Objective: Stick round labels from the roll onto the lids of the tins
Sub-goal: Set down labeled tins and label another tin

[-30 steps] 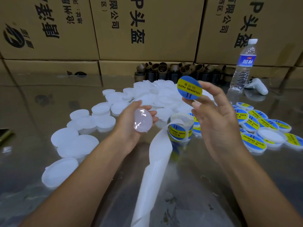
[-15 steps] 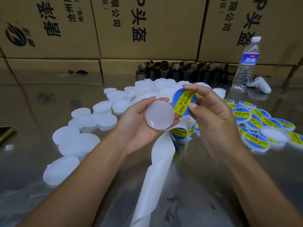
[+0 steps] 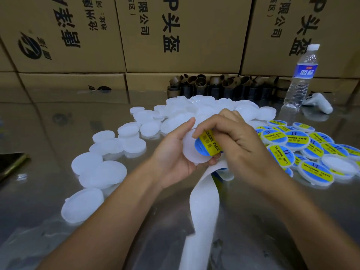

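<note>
Glossy desk point(image 3: 58, 133) | left hand point(image 3: 175, 155) grips white round plastic lid point(image 3: 190, 152) | right hand point(image 3: 240, 145) pinches blue-yellow round label point(image 3: 206, 148) on | some labelled lids point(image 3: 315, 169), many bare lids point(image 3: 105, 170)

"SOLDERING PASTE" on the round label point(image 3: 208, 147) and the labelled lids point(image 3: 315, 173); "头盔" on the cardboard boxes point(image 3: 171, 32).

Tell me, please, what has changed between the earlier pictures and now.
The right hand brought the round label down and left onto the lid, which the left hand turned face-up to meet it; the label now lies on the lid, pressed by that hand. The left hand still holds the lid; blank lids, labelled lids and bottle stayed put.
</note>
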`<act>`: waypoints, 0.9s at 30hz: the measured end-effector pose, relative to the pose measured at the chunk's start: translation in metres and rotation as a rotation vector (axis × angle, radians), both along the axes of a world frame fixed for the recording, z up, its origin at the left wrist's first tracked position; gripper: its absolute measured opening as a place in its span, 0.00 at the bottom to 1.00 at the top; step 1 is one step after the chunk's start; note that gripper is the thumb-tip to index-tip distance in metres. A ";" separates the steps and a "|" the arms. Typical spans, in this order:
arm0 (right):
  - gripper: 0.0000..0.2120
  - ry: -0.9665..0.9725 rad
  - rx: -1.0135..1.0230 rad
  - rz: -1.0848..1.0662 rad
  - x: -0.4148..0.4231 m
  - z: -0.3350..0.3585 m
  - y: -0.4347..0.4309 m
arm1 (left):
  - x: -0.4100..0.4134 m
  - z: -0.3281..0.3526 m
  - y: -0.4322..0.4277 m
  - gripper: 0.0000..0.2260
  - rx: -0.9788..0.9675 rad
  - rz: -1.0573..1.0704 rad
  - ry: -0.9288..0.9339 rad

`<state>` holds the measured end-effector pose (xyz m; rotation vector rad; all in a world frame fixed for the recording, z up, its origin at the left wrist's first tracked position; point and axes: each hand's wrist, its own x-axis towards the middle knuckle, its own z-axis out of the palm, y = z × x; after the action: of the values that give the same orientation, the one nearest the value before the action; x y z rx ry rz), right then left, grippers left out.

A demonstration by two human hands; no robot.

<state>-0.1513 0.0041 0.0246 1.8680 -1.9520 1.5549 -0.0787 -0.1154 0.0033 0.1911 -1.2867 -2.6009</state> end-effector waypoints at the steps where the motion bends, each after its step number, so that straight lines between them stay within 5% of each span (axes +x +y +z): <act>1: 0.19 0.046 0.038 0.001 0.000 0.003 -0.002 | 0.000 0.000 0.000 0.21 -0.001 -0.012 0.009; 10: 0.18 0.195 0.226 0.064 -0.006 0.013 -0.008 | 0.001 -0.001 0.000 0.16 -0.066 -0.070 0.032; 20: 0.18 0.107 0.099 0.024 -0.006 -0.001 -0.006 | 0.002 -0.001 -0.001 0.24 -0.110 -0.099 0.004; 27: 0.18 0.154 0.105 -0.004 -0.007 -0.007 -0.007 | 0.001 -0.001 0.001 0.17 -0.111 -0.074 -0.031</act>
<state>-0.1585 -0.0034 0.0181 1.9559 -2.0033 1.2883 -0.0774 -0.1146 0.0027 0.1679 -1.4705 -2.5875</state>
